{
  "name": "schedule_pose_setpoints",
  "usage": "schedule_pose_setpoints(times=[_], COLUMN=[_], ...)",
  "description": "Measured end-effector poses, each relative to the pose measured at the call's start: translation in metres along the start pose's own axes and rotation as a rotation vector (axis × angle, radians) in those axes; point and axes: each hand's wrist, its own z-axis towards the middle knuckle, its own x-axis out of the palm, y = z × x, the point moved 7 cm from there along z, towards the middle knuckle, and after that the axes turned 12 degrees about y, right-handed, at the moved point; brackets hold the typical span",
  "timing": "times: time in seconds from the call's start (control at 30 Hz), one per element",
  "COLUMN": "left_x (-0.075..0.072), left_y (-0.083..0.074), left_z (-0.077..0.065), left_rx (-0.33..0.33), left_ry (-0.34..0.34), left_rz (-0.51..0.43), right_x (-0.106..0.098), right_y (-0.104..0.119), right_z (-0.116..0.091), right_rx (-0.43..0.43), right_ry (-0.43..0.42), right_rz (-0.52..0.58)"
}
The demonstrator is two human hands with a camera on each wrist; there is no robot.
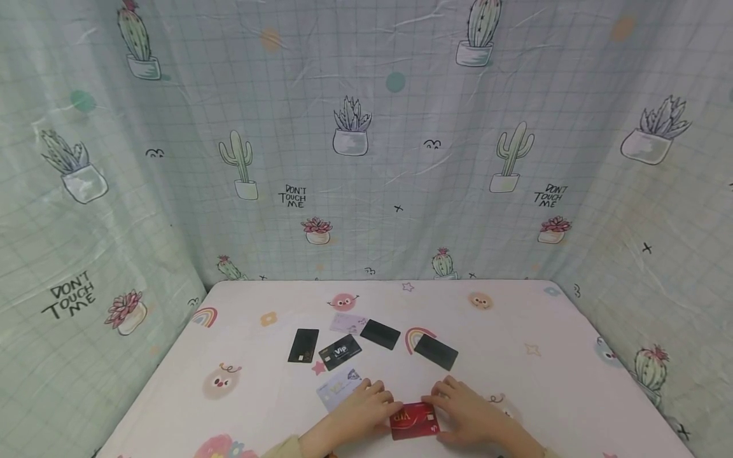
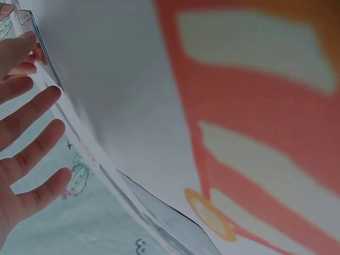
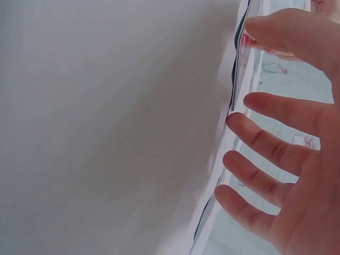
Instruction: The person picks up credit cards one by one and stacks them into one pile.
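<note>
A red card (image 1: 413, 421) with gold VIP lettering lies near the front of the table, between the two hands. At its left end, my left hand (image 1: 366, 410) holds it by the edges with thumb and fingertips. My right hand (image 1: 466, 413) does the same at the right end, thumb at the near corner and fingers at the far one. In the left wrist view, the left hand (image 2: 24, 138) has its other fingers spread. The right wrist view shows the right hand (image 3: 287, 143) with thumb and a finger at a thin card edge (image 3: 235, 69).
A pale card (image 1: 335, 389) lies just beyond the left hand. Farther back are a black VIP card (image 1: 340, 352), other black cards (image 1: 303, 345) (image 1: 380, 334) (image 1: 436, 352) and a light purple card (image 1: 346, 323). A cactus-print curtain (image 1: 378, 172) surrounds the patterned table (image 1: 515, 318).
</note>
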Motion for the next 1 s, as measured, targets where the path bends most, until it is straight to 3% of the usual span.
schedule_pose_setpoints(times=[0.33,0.63,0.87,1.0], left_x=[-0.002,-0.001,-0.003,-0.002], left_y=[0.003,0.013,0.018,0.023], left_z=[-0.006,-0.016,-0.025,-0.028], left_rx=[-0.008,-0.105,-0.155,-0.181], left_ry=[-0.054,-0.057,-0.117,-0.093], left_rz=[0.01,-0.029,0.006,-0.045], right_x=[-0.001,-0.001,-0.003,-0.005], right_y=[-0.001,-0.001,0.0,0.002], right_z=[-0.003,-0.004,-0.003,-0.002], right_rx=[-0.014,-0.024,-0.036,-0.042], right_ry=[-0.039,-0.047,-0.047,-0.055], right_rz=[-0.007,0.025,0.041,0.046])
